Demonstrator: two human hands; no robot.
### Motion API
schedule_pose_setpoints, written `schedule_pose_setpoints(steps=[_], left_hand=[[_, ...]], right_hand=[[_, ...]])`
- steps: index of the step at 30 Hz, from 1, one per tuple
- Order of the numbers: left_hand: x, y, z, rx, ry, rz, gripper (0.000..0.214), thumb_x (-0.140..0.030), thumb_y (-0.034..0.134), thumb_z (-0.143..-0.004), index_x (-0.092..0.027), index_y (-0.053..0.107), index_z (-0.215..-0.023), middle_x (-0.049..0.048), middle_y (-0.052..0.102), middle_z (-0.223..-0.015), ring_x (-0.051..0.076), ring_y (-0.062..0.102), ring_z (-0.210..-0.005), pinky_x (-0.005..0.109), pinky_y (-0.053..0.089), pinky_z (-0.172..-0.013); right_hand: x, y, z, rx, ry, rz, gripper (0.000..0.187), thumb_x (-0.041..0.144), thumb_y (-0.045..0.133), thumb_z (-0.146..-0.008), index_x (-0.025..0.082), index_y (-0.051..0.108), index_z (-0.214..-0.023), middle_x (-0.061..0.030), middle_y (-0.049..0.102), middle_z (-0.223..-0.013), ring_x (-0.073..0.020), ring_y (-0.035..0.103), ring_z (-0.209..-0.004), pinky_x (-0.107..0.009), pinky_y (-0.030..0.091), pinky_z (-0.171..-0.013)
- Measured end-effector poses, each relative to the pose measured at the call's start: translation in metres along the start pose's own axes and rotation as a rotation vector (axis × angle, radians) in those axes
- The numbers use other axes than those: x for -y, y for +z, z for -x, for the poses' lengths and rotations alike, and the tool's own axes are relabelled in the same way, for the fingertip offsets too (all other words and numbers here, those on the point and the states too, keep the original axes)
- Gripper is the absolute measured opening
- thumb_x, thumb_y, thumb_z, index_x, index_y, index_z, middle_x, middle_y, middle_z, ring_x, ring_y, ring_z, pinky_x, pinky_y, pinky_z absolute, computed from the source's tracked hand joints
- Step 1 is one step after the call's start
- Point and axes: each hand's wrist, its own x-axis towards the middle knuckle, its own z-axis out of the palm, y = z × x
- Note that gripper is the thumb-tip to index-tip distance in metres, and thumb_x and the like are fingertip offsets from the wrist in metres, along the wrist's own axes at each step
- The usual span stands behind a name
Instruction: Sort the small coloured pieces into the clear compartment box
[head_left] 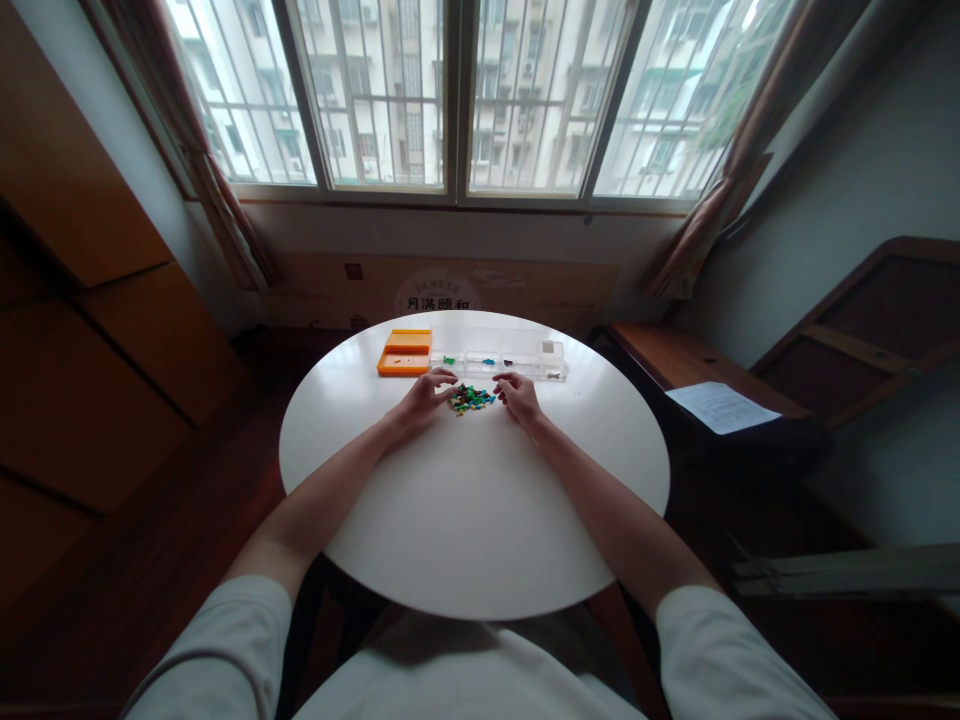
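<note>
A small heap of tiny coloured pieces (470, 399), green, blue and yellow among them, lies on the round white table (480, 520). My left hand (424, 394) rests just left of the heap, fingers curled with the tips pinched at its edge. My right hand (517, 393) sits just right of it, fingers likewise curled toward the pieces. What either pinch holds is too small to see. Behind the heap stands a clear compartment box (499, 358) with a few pieces inside, and an orange tray (406, 353) lies at its left end.
A dark wooden side table (675, 365) with a white sheet of paper (721, 407) stands to the right. Wooden cabinets (97, 330) line the left wall. A barred window (465, 95) with curtains fills the far wall.
</note>
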Motion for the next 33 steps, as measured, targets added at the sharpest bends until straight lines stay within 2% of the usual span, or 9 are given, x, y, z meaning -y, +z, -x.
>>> schedule_pose_setpoints(steps=[3, 6, 9, 12, 16, 23, 28, 33], left_hand=[[-0.005, 0.0, -0.004, -0.062, -0.028, 0.14, 0.024, -0.031, 0.059, -0.076, -0.014, 0.068, -0.09, 0.0111, 0.061, -0.102, 0.019, 0.058, -0.094, 0.029, 0.051, -0.073], [-0.014, 0.004, -0.007, -0.113, -0.056, 0.303, 0.027, -0.031, 0.062, -0.073, -0.013, 0.068, -0.092, 0.0115, 0.062, -0.102, 0.019, 0.059, -0.092, 0.03, 0.052, -0.073], [-0.021, 0.013, -0.006, -0.101, -0.039, 0.417, 0.025, -0.032, 0.065, -0.071, -0.012, 0.069, -0.086, 0.011, 0.063, -0.096, 0.019, 0.061, -0.088, 0.033, 0.053, -0.075], [-0.023, 0.021, -0.004, -0.06, -0.016, 0.418, 0.022, -0.032, 0.067, -0.069, -0.012, 0.07, -0.079, 0.0104, 0.065, -0.09, 0.018, 0.062, -0.082, 0.032, 0.054, -0.072], [-0.022, 0.025, -0.002, -0.055, -0.01, 0.411, 0.025, -0.034, 0.068, -0.068, -0.012, 0.069, -0.078, 0.0103, 0.066, -0.087, 0.017, 0.063, -0.078, 0.03, 0.054, -0.069], [-0.026, 0.022, -0.001, -0.042, -0.102, 0.478, 0.037, -0.04, 0.069, -0.066, -0.009, 0.067, -0.086, 0.0091, 0.068, -0.08, 0.019, 0.065, -0.074, 0.032, 0.054, -0.069], [-0.03, 0.019, 0.0, 0.015, -0.072, 0.435, 0.04, -0.042, 0.068, -0.067, -0.01, 0.066, -0.091, 0.0095, 0.067, -0.085, 0.016, 0.064, -0.07, 0.028, 0.053, -0.062], [-0.033, 0.018, 0.0, 0.03, -0.08, 0.417, 0.035, -0.039, 0.068, -0.068, -0.01, 0.066, -0.087, 0.0076, 0.066, -0.082, 0.012, 0.061, -0.066, 0.023, 0.05, -0.059]], right_hand=[[0.0, 0.006, 0.005, 0.069, -0.09, 0.056, 0.016, 0.024, 0.051, -0.07, 0.014, 0.061, -0.079, 0.0, 0.058, -0.056, -0.0085, 0.05, -0.048, -0.019, 0.039, -0.044], [0.002, 0.016, 0.012, 0.194, -0.093, 0.054, 0.021, 0.029, 0.055, -0.072, 0.015, 0.061, -0.086, -0.0007, 0.059, -0.06, -0.0093, 0.052, -0.048, -0.019, 0.041, -0.041], [0.005, 0.022, 0.018, 0.278, -0.092, 0.041, 0.025, 0.036, 0.059, -0.072, 0.015, 0.061, -0.086, -0.0021, 0.061, -0.062, -0.0101, 0.054, -0.049, -0.019, 0.042, -0.038], [0.008, 0.024, 0.021, 0.321, -0.083, 0.016, 0.027, 0.04, 0.059, -0.072, 0.013, 0.061, -0.077, -0.0021, 0.06, -0.059, -0.0096, 0.054, -0.048, -0.02, 0.045, -0.039], [0.01, 0.022, 0.022, 0.33, -0.045, 0.005, 0.028, 0.041, 0.063, -0.069, 0.013, 0.062, -0.072, -0.0014, 0.06, -0.057, -0.009, 0.053, -0.045, -0.02, 0.044, -0.039], [0.012, 0.02, 0.02, 0.31, -0.045, -0.069, 0.029, 0.042, 0.063, -0.068, 0.014, 0.062, -0.074, -0.0015, 0.06, -0.059, -0.009, 0.053, -0.048, -0.019, 0.043, -0.041], [0.01, 0.017, 0.018, 0.315, -0.002, -0.117, 0.031, 0.044, 0.064, -0.066, 0.014, 0.061, -0.071, -0.0016, 0.06, -0.058, -0.0102, 0.054, -0.051, -0.021, 0.043, -0.044], [0.009, 0.015, 0.018, 0.331, 0.007, -0.113, 0.032, 0.045, 0.062, -0.068, 0.013, 0.062, -0.071, -0.0013, 0.06, -0.057, -0.0094, 0.053, -0.051, -0.02, 0.039, -0.046]])
